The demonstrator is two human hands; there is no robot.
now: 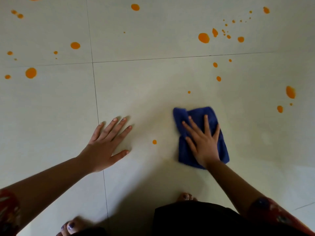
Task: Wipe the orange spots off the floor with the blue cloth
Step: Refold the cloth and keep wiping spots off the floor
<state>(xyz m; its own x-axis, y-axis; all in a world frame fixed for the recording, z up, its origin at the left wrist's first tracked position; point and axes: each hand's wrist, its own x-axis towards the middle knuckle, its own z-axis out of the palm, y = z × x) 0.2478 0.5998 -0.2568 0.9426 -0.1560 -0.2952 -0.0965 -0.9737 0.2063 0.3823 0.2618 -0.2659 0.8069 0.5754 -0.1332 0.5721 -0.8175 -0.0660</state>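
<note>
The blue cloth (202, 137) lies folded on the floor (153, 79). The right hand (203, 142) presses flat on it, fingers spread and straight. One small orange spot (154, 142) sits between cloth and left hand (107, 142), which rests released, palm down. More orange spots (203, 38) lie beyond.

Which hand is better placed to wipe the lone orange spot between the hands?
Right. The right hand presses flat on the blue cloth, just beside the orange spot; a short sweep should reach it. The left hand lies bare on the floor.
</note>
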